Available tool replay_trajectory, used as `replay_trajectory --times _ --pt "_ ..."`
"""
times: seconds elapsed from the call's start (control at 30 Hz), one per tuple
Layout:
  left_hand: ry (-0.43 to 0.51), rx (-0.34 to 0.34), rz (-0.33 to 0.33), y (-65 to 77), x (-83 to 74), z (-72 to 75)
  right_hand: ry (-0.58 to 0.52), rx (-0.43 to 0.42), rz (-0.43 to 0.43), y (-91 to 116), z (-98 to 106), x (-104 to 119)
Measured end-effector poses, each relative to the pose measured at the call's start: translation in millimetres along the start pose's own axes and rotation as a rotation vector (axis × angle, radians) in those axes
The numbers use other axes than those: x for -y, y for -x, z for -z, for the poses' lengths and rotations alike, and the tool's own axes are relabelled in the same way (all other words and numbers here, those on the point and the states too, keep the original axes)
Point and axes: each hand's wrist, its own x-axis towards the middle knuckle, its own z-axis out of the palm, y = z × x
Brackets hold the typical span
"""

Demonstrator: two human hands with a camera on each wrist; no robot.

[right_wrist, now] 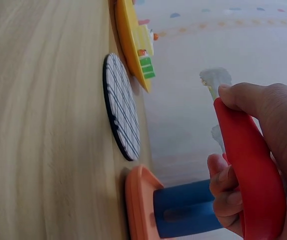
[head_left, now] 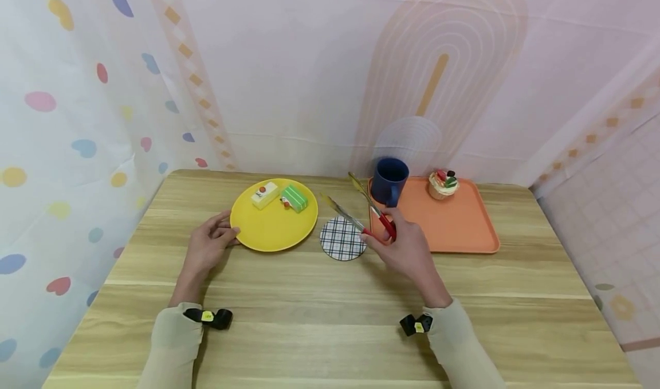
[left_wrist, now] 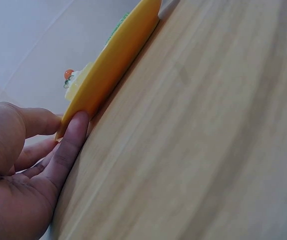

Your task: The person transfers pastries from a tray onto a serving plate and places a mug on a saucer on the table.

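Two hands (head_left: 206, 244) (head_left: 406, 244), left fingers (head_left: 219, 220) partly hidden by plate (head_left: 270, 230), tongs (head_left: 384, 223) partly covered

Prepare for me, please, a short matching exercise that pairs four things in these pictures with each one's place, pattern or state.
Things:
1. Plate
2. Tongs
3. Mug
4. Coaster

Descriptions:
A. Gripped by the right hand
B. Covered in a checked pattern
C. Pinched at the rim by the left hand
D. Standing on the tray

Right pairs: 1-C, 2-A, 3-D, 4-B.
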Motion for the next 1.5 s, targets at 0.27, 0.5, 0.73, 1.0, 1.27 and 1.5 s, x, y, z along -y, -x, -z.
replay_trajectory --times 0.27,0.5,0.73,1.0,1.27,1.5 --pt "0.012 0.0 0.004 -1.4 -0.8 -1.2 0.015 0.005 -0.018 -1 12 -5" --pt "-0.005 -0.001 0.024 -2.3 -1.9 -2.2 0.005 -0.035 -0.006 -2 20 -11" --pt "-0.004 -0.002 0.033 -2.3 -1.4 -1.7 0.002 -0.044 -0.03 -1 27 -15" --pt "-0.001 -0.004 0.028 -0.3 -2.1 -1.1 0.019 -0.074 -0.074 0 35 -20" --pt "0.002 0.005 0.044 -2.3 1.9 -0.4 0.01 -0.112 -0.086 2 39 -28" --pt "0.002 -0.003 0.04 0.1 0.5 0.4 0.021 -0.135 -0.118 0 43 -36"
